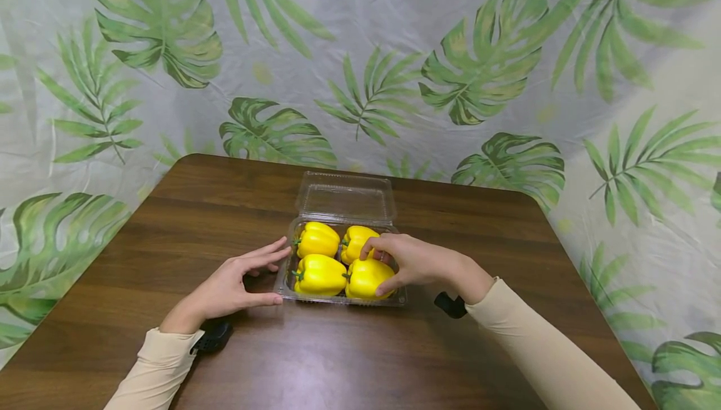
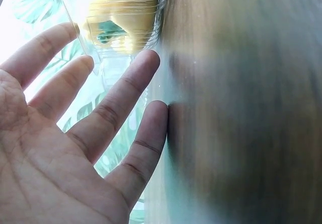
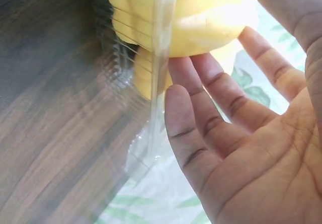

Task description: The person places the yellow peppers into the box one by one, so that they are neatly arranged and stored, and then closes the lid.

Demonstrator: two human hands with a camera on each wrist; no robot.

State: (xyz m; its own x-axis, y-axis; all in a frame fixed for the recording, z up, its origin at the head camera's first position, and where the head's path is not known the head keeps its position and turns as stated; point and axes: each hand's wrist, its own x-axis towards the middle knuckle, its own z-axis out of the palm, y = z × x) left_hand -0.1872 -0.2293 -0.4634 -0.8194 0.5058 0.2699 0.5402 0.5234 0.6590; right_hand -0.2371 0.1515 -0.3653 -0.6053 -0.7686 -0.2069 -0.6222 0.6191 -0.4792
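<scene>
Four would be a count above the limit, so several yellow bell peppers (image 1: 320,275) lie in a clear plastic clamshell box (image 1: 345,300), its lid (image 1: 346,200) folded back. Spread, mostly straight fingers of my left hand (image 1: 242,281) reach the box's left rim, thumb by the near corner. My right hand (image 1: 414,263) curls its fingers and thumb around the near right bell pepper (image 1: 368,277), which sits in the box. In the right wrist view, fingertips meet the underside of this yellow pepper (image 3: 201,22) beside the box wall (image 3: 163,38). Partly behind that hand is the far right pepper (image 1: 356,241).
The box stands on a brown wooden table (image 1: 338,360) near its far edge. Behind hangs a leaf-patterned cloth (image 1: 383,34). Each wrist wears a small black device, the left one (image 1: 213,338) close over the tabletop.
</scene>
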